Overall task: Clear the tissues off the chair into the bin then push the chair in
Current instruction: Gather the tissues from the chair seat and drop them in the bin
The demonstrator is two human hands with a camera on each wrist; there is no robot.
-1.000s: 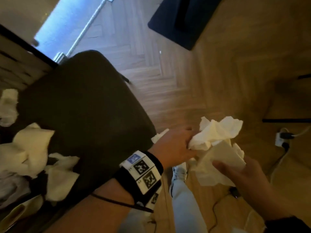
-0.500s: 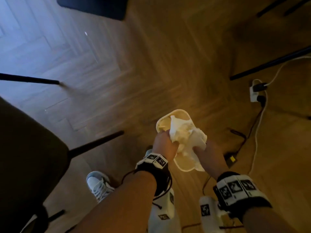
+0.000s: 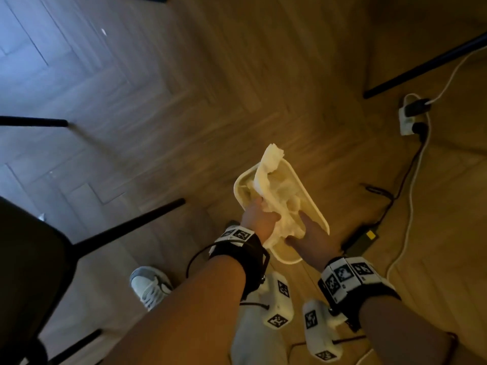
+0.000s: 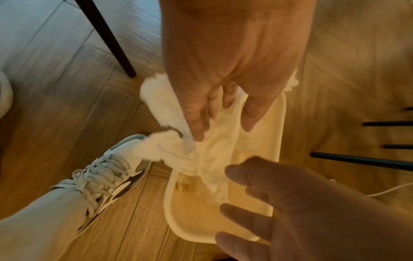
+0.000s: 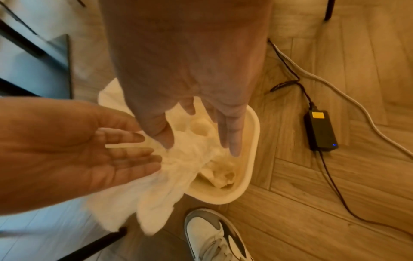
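A cream oval bin (image 3: 311,196) stands on the wooden floor, and both hands are over it. White crumpled tissues (image 3: 266,172) spill over its left rim and into it. My left hand (image 3: 259,219) presses the wad (image 4: 201,155) with straight fingers (image 4: 198,134) at the bin's rim (image 4: 280,123). My right hand (image 3: 308,230) reaches into the bin (image 5: 253,141) with spread, straight fingers (image 5: 234,146) touching the tissues (image 5: 185,159). Neither hand curls round them. The dark chair seat (image 3: 29,259) is at the left edge, its black leg (image 3: 131,225) slanting towards the bin.
My shoe (image 3: 150,285) stands just left of the bin. A power adapter (image 3: 361,238), cables and a white power strip (image 3: 411,114) lie on the floor to the right. Another black furniture leg (image 3: 421,64) crosses the upper right.
The view swung from the chair seat down to the floor bin. Both hands carried the tissue wad over the bin, lowered it in, and their fingers have straightened off it.
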